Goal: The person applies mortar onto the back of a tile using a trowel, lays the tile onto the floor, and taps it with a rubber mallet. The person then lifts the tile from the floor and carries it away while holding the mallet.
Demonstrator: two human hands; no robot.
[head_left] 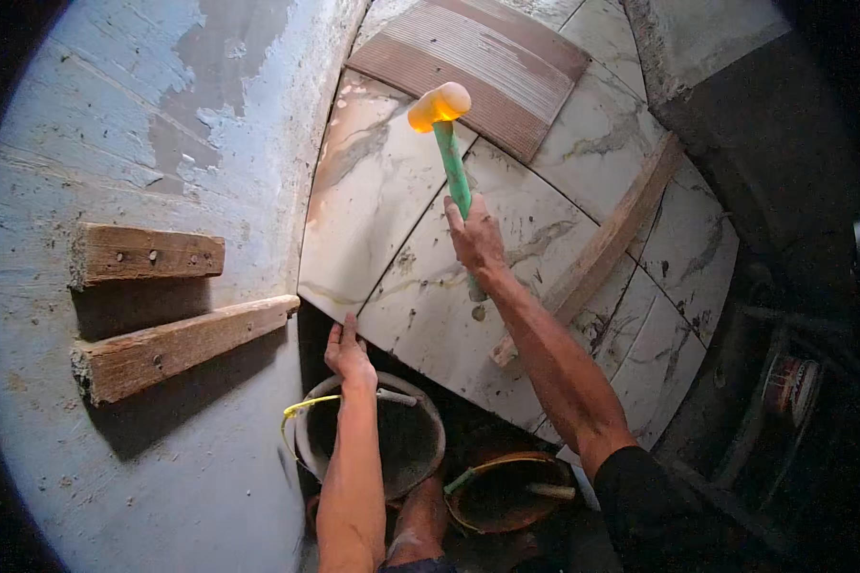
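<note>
My right hand (476,237) is wrapped round the green handle of a mallet (451,158), whose yellow-orange head points away from me above the tiles. White, grey-veined floor tiles (478,277) lie side by side below it. Fingers stretched, my left hand (351,355) touches the near edge of the tiling, where the left-hand tile (354,210) meets its neighbour. Whether the mallet head touches anything is hard to judge; it appears raised.
A brown tile with a ribbed back (468,76) lies on the far tiles. Across the right side rests a wooden batten (602,248). Two wood blocks, upper (153,256) and lower (186,351), jut from the blue wall. Near me stand a bucket (434,411) and a smaller bucket (506,459).
</note>
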